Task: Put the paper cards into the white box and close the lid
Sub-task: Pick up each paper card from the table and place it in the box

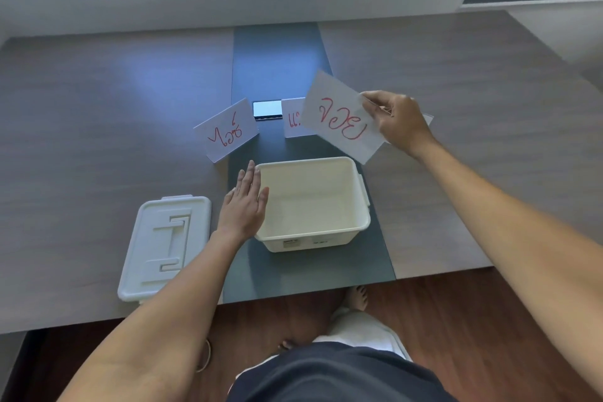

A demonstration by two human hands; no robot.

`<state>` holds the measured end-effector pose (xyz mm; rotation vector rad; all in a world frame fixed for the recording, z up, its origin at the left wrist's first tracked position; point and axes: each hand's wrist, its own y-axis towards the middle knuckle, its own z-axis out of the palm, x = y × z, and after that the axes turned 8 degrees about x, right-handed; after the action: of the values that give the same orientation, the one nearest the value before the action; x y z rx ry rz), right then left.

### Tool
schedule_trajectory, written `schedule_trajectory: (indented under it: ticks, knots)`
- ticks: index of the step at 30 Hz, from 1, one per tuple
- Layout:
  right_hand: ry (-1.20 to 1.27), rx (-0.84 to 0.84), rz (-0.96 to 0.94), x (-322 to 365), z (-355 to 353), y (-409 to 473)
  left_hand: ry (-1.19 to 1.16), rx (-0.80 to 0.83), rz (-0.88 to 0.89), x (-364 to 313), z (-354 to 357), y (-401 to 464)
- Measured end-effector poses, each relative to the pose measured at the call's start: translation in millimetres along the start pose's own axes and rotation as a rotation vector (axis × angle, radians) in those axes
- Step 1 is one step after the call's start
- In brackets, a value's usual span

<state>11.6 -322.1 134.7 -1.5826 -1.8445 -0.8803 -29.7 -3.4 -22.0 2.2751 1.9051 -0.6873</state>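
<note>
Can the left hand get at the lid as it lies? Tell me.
Probably yes. The left hand rests flat and empty against the box's left wall, and the lid lies just to its left on the table, with nothing between them or on top.

The middle card [291, 121] is largely covered by the raised card [339, 117]; only a few red strokes are seen, and the word cannot be read. A further card [428, 117] is hidden behind the right hand [396, 122] except for one corner. The right edge of the raised card is covered by the fingers gripping it. The left rim of the white box [313, 206] is partly hidden by the flat left hand [243, 206]. The labels on the box's near wall are too small to be read. The near right corner of the lid [164, 246] is covered by the left forearm. The dark object [267, 109] between the cards cannot be identified
</note>
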Motion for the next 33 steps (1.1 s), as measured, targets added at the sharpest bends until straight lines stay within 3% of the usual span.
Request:
schedule_trajectory:
  ticks: [7, 14, 24, 33]
  knots:
    - [0.133, 0.169, 0.031, 5.8, 24.5, -15.4, -0.012, -0.011, 0.009, 0.7, 2.4, 0.4]
    - [0.039, 0.369, 0.007, -8.9, 56.4, -35.5, 0.012, -0.023, 0.015, 4.1, 5.9, 1.9]
    - [-0.061, 0.720, 0.149, -38.0, 96.2, -61.5, 0.056, -0.061, 0.016, 3.5, 8.4, 2.8]
    - [-0.096, 0.922, 0.214, -44.5, 115.1, -65.4, 0.101, -0.077, 0.014, 3.2, 10.4, 1.8]
